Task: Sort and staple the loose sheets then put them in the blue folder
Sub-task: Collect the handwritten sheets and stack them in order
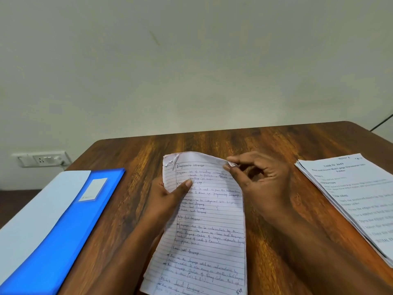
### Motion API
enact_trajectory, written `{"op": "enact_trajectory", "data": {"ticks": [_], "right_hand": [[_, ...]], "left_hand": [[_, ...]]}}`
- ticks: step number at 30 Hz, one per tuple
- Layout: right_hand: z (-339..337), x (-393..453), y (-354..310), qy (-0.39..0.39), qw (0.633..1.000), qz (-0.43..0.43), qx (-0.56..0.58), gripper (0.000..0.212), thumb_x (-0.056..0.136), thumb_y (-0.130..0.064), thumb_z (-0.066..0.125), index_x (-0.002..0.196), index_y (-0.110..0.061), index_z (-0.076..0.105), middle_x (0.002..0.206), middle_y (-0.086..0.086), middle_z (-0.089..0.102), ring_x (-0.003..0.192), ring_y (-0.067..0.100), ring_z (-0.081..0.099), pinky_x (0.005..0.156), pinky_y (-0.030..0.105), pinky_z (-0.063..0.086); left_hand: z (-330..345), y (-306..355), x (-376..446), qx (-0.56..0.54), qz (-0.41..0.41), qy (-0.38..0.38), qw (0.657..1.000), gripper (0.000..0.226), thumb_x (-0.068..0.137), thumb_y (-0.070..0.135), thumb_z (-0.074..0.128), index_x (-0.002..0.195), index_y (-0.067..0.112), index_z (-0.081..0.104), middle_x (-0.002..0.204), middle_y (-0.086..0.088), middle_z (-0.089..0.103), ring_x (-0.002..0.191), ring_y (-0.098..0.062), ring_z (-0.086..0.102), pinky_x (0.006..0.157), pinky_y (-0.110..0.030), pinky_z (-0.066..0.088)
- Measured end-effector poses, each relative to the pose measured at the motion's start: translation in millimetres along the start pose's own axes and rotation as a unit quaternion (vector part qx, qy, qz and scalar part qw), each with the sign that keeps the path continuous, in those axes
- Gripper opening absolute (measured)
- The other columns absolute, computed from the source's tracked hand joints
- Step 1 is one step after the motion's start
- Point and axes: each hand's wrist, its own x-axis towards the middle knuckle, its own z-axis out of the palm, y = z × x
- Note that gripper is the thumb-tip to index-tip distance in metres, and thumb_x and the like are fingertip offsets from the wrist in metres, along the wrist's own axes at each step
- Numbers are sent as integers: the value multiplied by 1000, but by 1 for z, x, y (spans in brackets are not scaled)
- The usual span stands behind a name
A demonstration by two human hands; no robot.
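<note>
Handwritten sheets (204, 226) at the middle of the wooden table (136, 154), lifted off it, long axis running from the near edge away toward the wall, top end farthest out and slightly curled. Left hand (168, 199) gripping the left margin a little below the top, thumb pressed flat on the front of the page, fingers hidden behind. Right hand (259, 184) at the top right corner, thumb and forefinger pinching that corner, remaining fingers loosely curled beside it. Top left corner creased and torn-looking, free of both hands. Blue folder (70, 231) flat on the left, closed, long axis slanting the same way, well apart from the sheets yet nearer the left hand. Stack of printed pages (350, 194) on the right, nearer the right hand. No stapler in view. Probably squaring the top edge for stapling; top left corner the likely spot, reachable once the pinch lets go.
</note>
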Motion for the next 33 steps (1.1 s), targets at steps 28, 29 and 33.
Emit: {"op": "enact_trajectory", "data": {"ticks": [28,29,33], "right_hand": [[-35,31,15,-68,850,455,256,19,87,10,67,99,0,77,90,16,79,73,17,71,57,20,56],[-36,31,15,-75,855,449,249,19,89,8,65,102,0,77,93,17,80,75,18,72,58,20,56],[-38,31,12,-109,869,420,237,35,82,-20,79,111,-1,76,95,15,80,80,22,74,70,34,59]], "left_hand": [[-10,-1,5,-73,-54,-95,991,41,82,9,71,121,0,69,120,-17,76,111,-31,74,87,-37,63],[-10,-2,5,-68,-55,-91,992,40,82,9,71,121,0,69,119,-16,76,111,-31,74,88,-37,63],[-11,-5,7,-31,-57,-70,995,29,89,5,70,118,5,72,116,-12,78,110,-30,75,93,-43,61]]}}
